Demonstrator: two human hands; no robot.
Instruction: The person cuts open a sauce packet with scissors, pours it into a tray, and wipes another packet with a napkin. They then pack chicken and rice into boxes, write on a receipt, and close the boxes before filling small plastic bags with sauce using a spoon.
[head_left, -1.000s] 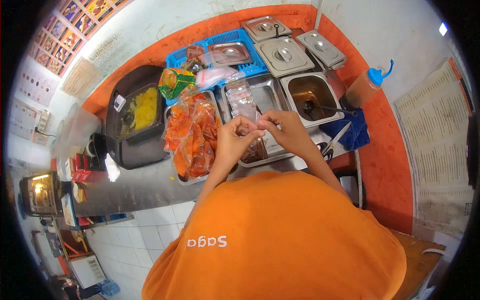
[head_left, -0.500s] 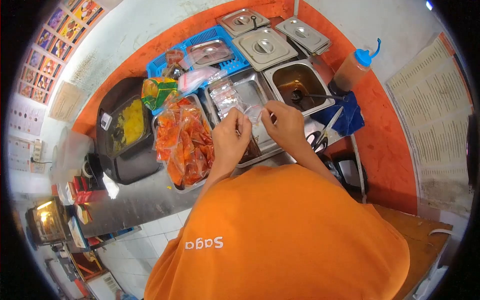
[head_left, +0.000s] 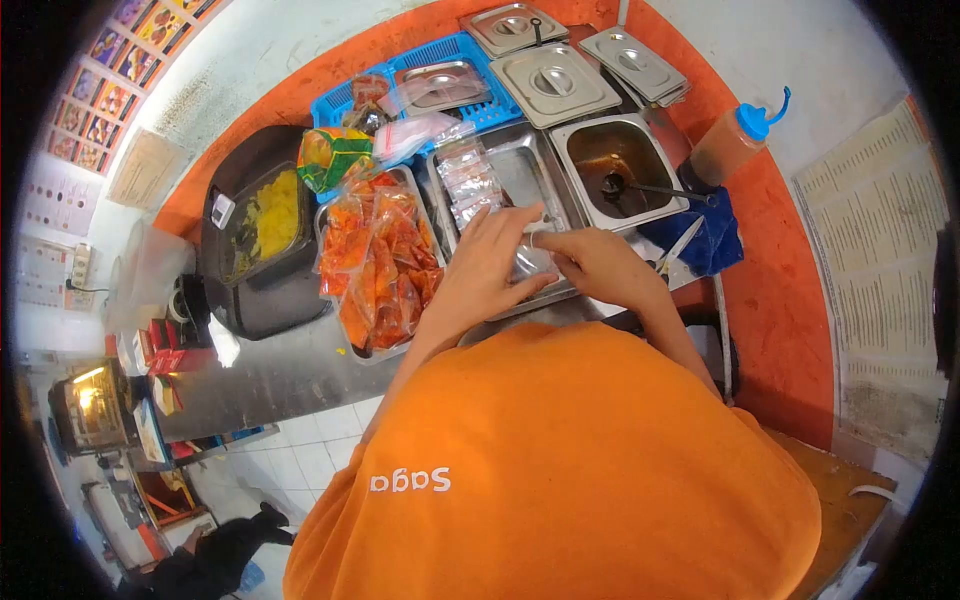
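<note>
A small clear plastic bag lies between my hands, over the front of a steel tray. My left hand is stretched out beside the bag, its thumb spread away from the fingers. With fingers bent together, my right hand pinches the bag's upper edge from the right. Several flat clear packets lie in a row in the same tray, beyond my left hand. To the left, another tray is heaped with bagged orange-red food.
A steel pan of dark sauce with a ladle stands at right, near a squeeze bottle and blue cloth. Behind are steel lids and a blue basket. A black tub is left; a person in dark clothes is lower left.
My left hand has gone from a pinch to stretched fingers over the bag. My right hand has moved slightly right and down. A person has appeared at lower left; the view has shifted a little.
</note>
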